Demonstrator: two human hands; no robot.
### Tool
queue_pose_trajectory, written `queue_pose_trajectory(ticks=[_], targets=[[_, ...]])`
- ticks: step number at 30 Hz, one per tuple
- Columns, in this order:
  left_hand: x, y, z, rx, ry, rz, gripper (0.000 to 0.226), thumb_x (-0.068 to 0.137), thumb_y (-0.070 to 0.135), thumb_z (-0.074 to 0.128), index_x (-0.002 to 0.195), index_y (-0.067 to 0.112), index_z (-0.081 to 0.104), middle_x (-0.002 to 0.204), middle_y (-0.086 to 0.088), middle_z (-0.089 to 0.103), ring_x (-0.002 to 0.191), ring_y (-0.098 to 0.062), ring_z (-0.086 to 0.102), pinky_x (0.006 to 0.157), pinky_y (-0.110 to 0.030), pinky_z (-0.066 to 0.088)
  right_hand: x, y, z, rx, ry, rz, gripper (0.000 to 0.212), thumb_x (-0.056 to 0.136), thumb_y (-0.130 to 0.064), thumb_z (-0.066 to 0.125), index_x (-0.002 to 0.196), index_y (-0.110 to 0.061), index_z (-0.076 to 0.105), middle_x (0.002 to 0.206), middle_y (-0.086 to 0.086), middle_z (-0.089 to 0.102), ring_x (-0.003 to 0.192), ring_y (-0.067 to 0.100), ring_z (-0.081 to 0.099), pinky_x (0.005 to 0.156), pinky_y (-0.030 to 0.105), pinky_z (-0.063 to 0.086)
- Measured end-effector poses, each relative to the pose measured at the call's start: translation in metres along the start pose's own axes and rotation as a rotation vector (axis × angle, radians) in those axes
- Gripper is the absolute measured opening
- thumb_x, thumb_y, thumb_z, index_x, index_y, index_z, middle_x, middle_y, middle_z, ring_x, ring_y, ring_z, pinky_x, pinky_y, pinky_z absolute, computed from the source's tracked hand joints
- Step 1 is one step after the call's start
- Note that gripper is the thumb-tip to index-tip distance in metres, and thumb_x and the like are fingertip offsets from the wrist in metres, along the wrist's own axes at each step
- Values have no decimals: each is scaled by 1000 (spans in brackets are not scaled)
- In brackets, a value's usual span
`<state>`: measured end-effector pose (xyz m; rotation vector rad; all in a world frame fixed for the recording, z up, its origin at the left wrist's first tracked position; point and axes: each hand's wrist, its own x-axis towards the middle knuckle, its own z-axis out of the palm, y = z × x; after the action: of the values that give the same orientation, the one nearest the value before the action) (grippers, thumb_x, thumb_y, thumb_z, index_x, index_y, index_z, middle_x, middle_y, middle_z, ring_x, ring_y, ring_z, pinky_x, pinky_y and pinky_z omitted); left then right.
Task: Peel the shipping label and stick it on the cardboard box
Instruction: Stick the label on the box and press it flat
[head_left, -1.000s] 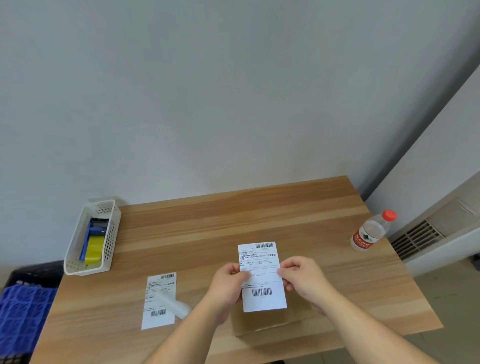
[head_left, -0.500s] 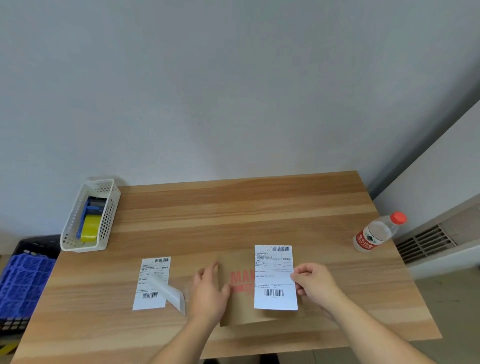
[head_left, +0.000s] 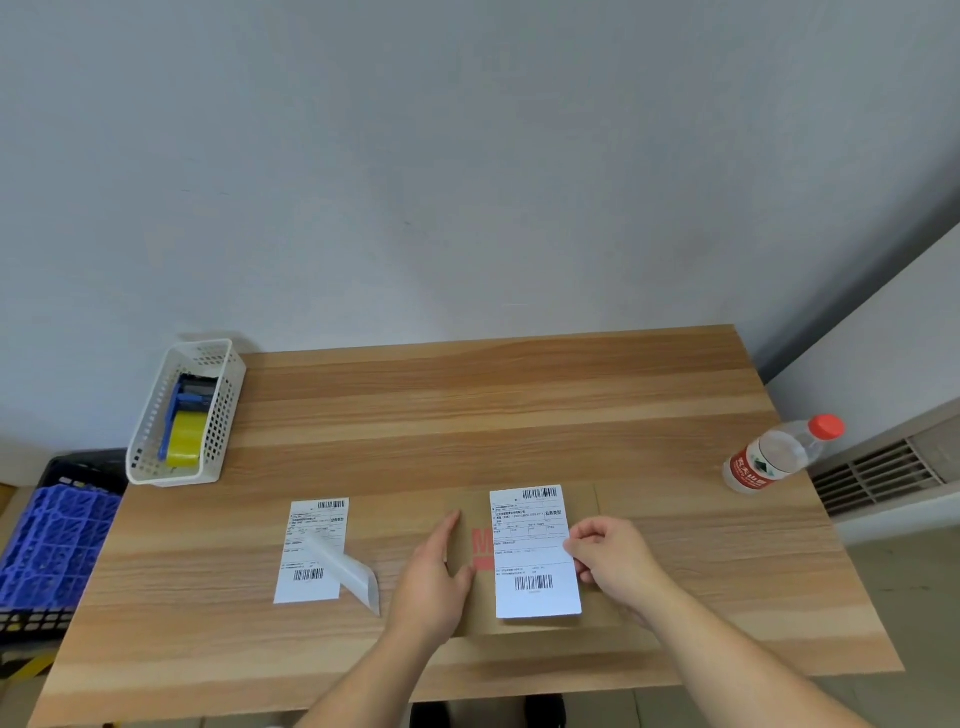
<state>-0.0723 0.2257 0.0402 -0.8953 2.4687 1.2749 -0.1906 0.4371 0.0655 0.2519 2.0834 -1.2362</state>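
Compared with half a second back, my left hand (head_left: 434, 582) has slid a little further onto the cardboard box (head_left: 613, 525) and lies flat with fingers extended, pressing its left part. A second back both hands held the shipping label (head_left: 535, 553) up in the air; now the label rests on the box top, right of center, covering part of the red print. My right hand (head_left: 610, 564) pinches the label's right edge between thumb and fingers.

Of the red print only an "M" and a red block show beside the label. The label carries barcodes at its far and near ends; the small text is too fine to read.

On the table (head_left: 467, 405), left of the box, lie a second label (head_left: 311, 551) and a curled backing strip (head_left: 345, 571). Far left is a white basket (head_left: 208, 441) with a tape dispenser (head_left: 187, 426); far right, a water bottle (head_left: 779, 454) with a red wrapper.
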Motion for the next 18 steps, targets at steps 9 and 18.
queue_pose_trajectory(ticks=[9,18], targets=[[0,-1,0,2,15,3,70,92,25,65,153,42,33,150,10,51,124,-17,59,104,-42,50,3,1,5,-33,28,13,9,90,-2,66,82,-5,69,65,5,68,54,12,60,55,28,51],[0,0,-2,11,9,4,71,92,25,65,153,41,33,150,8,50,122,-17,60,102,-38,49,0,-3,9,-80,76,20,9,87,-2,66,79,-4,70,63,6,68,53,15,58,59,33,52]])
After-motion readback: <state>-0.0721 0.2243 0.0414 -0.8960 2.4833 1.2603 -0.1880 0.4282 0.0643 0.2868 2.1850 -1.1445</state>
